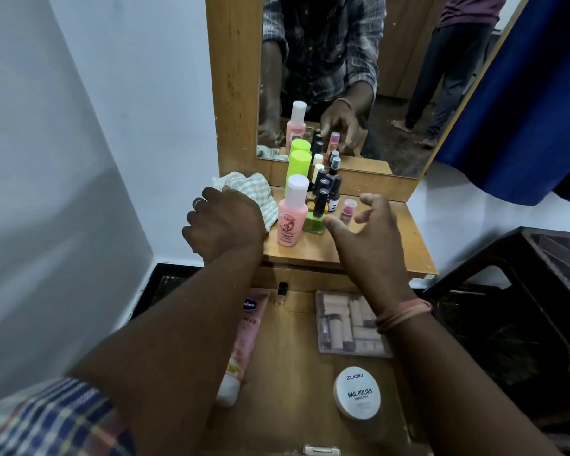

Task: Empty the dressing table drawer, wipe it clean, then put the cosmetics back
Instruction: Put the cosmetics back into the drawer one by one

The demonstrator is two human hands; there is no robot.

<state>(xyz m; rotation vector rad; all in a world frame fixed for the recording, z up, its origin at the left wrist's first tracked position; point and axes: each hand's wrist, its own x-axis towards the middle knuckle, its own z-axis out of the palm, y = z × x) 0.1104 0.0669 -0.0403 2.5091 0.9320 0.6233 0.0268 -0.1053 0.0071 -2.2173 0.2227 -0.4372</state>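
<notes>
The drawer (290,363) stands pulled out below me. In it lie a pink tube (244,343), a clear box of lipsticks (346,327), a white round nail polish remover tin (357,393) and a small bottle (282,292). On the tabletop (405,245) stand a pink bottle (292,215), a green-capped bottle (299,166), several dark nail polish bottles (323,192) and a small pink tube (348,209). My left hand (222,222) rests fisted on a striped cloth (255,195). My right hand (366,232) hovers with fingers apart just right of the bottles, holding nothing.
A mirror (343,77) in a wooden frame rises behind the tabletop and reflects me and another person standing. A blue curtain (524,93) hangs at right. A dark plastic stool (524,291) stands right of the drawer. A white wall is at left.
</notes>
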